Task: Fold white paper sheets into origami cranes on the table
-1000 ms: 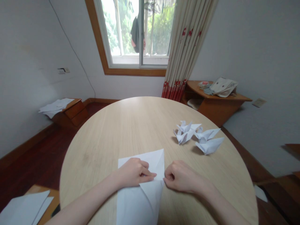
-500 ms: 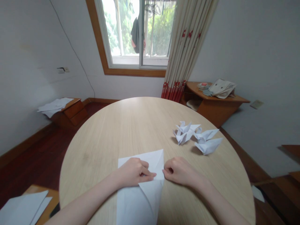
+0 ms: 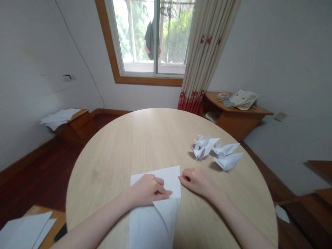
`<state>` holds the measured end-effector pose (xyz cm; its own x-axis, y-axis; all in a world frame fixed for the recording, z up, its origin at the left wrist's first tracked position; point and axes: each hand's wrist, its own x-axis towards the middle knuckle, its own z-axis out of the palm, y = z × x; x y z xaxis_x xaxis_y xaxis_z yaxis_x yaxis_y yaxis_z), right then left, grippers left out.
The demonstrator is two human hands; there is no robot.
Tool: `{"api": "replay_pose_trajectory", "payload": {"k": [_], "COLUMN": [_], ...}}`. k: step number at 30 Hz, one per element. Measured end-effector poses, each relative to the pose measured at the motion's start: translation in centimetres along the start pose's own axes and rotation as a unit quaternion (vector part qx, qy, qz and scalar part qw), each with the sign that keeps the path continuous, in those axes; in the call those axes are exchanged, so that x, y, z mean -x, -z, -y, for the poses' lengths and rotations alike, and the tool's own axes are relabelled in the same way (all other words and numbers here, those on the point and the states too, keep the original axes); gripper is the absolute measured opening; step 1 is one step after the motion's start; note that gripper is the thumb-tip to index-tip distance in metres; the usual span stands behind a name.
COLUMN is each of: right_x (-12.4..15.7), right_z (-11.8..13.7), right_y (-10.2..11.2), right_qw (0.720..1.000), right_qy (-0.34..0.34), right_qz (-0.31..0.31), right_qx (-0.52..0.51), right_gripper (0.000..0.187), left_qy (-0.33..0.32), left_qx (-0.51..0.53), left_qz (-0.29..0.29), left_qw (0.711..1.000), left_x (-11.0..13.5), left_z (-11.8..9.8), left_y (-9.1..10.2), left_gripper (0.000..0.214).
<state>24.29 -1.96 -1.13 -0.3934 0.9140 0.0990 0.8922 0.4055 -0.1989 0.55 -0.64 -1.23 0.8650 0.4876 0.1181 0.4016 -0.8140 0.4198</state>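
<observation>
A partly folded white sheet of paper (image 3: pixel 153 224) lies on the round table in front of me, with a slanted flap folded over on its near part. My left hand (image 3: pixel 149 189) rests on the middle of the sheet, fingers curled and pressing it down. At the right edge of the paper, close to its far right corner, my right hand (image 3: pixel 195 180) has thumb and forefinger pinched together at the edge. Several folded white paper birds (image 3: pixel 203 147) stand on the table beyond my right hand.
The round wooden table (image 3: pixel 109 159) fills the middle. Loose paper sheets (image 3: pixel 26 230) lie on a stool at lower left, and more sheets (image 3: pixel 61 117) on a small cabinet. A corner shelf (image 3: pixel 233 110) holding a cloth bag stands at the right, beside the curtain (image 3: pixel 204 52).
My right hand has slid away from me along the paper's right edge toward the far corner. The left hand stays in place on the sheet.
</observation>
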Motion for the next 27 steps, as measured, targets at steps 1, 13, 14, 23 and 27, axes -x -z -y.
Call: {"api": "replay_pose_trajectory", "payload": {"k": [1,13,14,23,27], "right_x": [-0.1,-1.0,-1.1,-1.7,-2.0], "right_z": [-0.1,-0.5,-0.5,-0.7,-1.0], "right_y": [0.0,-0.6,-0.6,-0.6,-0.8], "right_qw": [1.000,0.997,0.996,0.990,0.988], "right_qy": [-0.004,-0.072,-0.078,-0.126,-0.139], "right_qz": [-0.005,-0.033,-0.036,-0.055,-0.061], "right_qx": [0.000,0.008,0.007,-0.020,-0.035], "right_gripper": [0.031,0.030,0.030,0.031,0.033], "left_qy": [0.001,0.013,0.012,0.008,0.014], "left_qx": [0.000,0.014,0.015,0.012,0.014], "left_qz": [0.001,0.008,0.008,0.005,0.011], "left_qw": [1.000,1.000,1.000,1.000,1.000], "left_x": [0.0,0.1,0.1,0.0,0.0], "left_z": [0.0,0.0,-0.1,-0.2,-0.3], "left_y": [0.0,0.0,0.1,0.3,0.4], "left_gripper": [0.042,0.037,0.036,0.033,0.034]}}
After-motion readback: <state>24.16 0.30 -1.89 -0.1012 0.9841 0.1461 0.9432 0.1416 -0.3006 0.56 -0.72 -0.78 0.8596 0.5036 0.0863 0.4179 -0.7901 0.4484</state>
